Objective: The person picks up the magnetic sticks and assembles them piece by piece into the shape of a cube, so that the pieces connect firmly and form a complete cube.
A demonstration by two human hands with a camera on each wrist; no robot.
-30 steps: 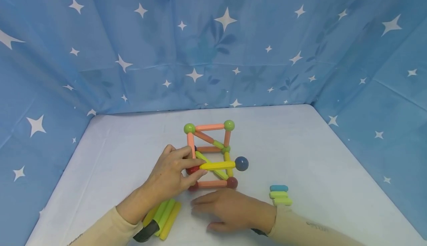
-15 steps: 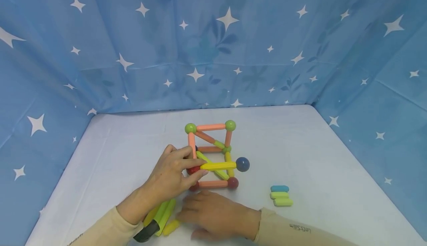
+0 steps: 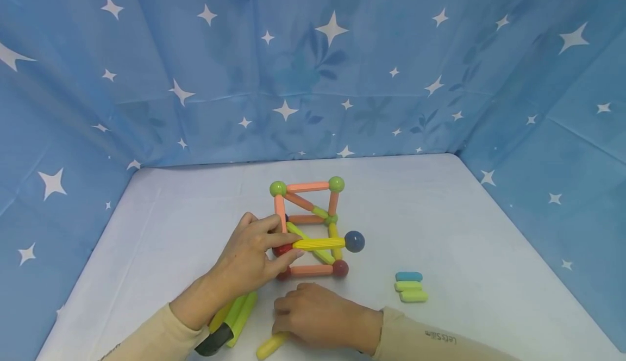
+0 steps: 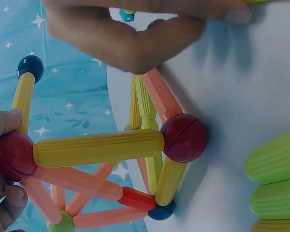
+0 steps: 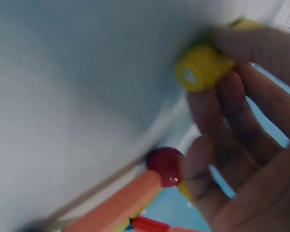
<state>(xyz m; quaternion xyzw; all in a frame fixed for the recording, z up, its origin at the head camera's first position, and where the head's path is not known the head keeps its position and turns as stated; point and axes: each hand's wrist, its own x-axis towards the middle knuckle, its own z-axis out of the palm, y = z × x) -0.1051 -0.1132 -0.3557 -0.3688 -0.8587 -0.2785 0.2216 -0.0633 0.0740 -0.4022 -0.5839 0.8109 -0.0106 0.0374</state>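
Observation:
A box-like frame [image 3: 309, 270] of coloured building sticks and balls stands mid-table. My left hand [image 3: 244, 257] grips a red ball [image 4: 15, 155] at its upper near corner, fingertips also against the yellow stick [image 3: 323, 243] that runs right to a blue ball [image 3: 354, 241]. In front of the frame, my right hand [image 3: 325, 317] pinches a loose yellow stick [image 3: 270, 346] between thumb and fingers. The right wrist view shows the pale end of that yellow stick [image 5: 200, 70], close over the table. Part of the frame's left side is hidden behind my left hand.
Green sticks [image 3: 243, 320] and a yellow one lie near my left forearm, partly covered by the sleeve and a dark wrist strap [image 3: 214, 341]. To the right, a short blue stick [image 3: 408, 276] and two short green sticks [image 3: 413, 296] lie in a row. A blue starred curtain [image 3: 313, 78] surrounds the table.
My right hand has moved left to the loose sticks, picked a yellow one from beside the green sticks, and drawn it slightly right. The left hand has kept its hold on the red ball.

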